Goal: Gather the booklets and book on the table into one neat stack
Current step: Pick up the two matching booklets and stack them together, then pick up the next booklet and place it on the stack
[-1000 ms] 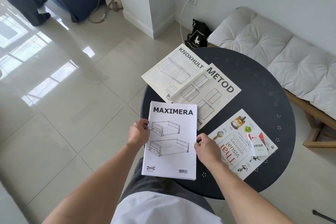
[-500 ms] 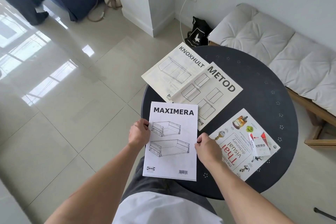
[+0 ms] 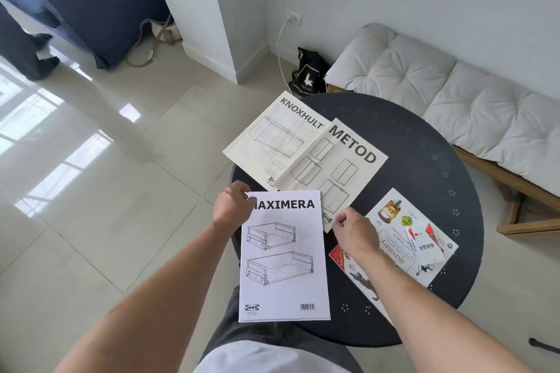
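Note:
A white MAXIMERA booklet (image 3: 285,257) lies at the near edge of the round dark table (image 3: 424,145) and overhangs it toward me. My left hand (image 3: 231,206) grips its top left corner, covering the first letter. My right hand (image 3: 354,230) is off that booklet, fingers curled at the near corner of the METOD booklet (image 3: 342,166); whether it grips that corner is unclear. METOD overlaps the KNOXHULT booklet (image 3: 272,142), which sticks out over the table's far left edge. A colourful dictionary book (image 3: 400,221) lies to the right, partly under my right forearm.
A small white VESS pack (image 3: 427,248) rests on the dictionary book. A wooden bench with white cushions (image 3: 439,85) stands close behind the table on the right. A black bag (image 3: 309,76) sits on the floor beyond the table. Another person's leg (image 3: 24,48) shows far left.
My left hand slid from the MAXIMERA booklet's left edge up to its top left corner. My right hand left its right edge and moved up to the METOD booklet's near corner.

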